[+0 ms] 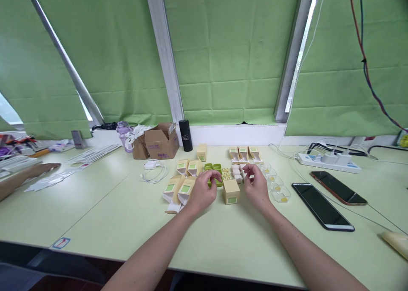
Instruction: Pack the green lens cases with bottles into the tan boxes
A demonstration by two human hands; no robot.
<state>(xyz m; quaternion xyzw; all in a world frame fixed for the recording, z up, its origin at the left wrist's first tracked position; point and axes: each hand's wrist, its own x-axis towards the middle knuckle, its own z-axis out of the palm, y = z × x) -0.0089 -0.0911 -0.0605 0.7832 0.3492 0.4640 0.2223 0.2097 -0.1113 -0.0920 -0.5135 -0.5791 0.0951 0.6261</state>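
Tan box [231,193], its green label facing you, stood upright on the table [127,223] between your two hands, just beside each. Your left hand [203,189] had its fingers bent over the near edge of the green containers [217,167]; your right hand [257,185] curled beside the pale blocks [236,171]. You could not tell from this view whether either hand's fingers were pinching something small. Little yellow pieces [225,172] lay behind the box, between the containers and the blocks. Four open boxes [186,188] lay to your left, three more open boxes [243,152] sat farther back, and clear plastic cups [281,194] lined up to your right, near two phones [321,206]. Well off to your left, a co-worker's hand [44,168] rested near white strips [54,180].
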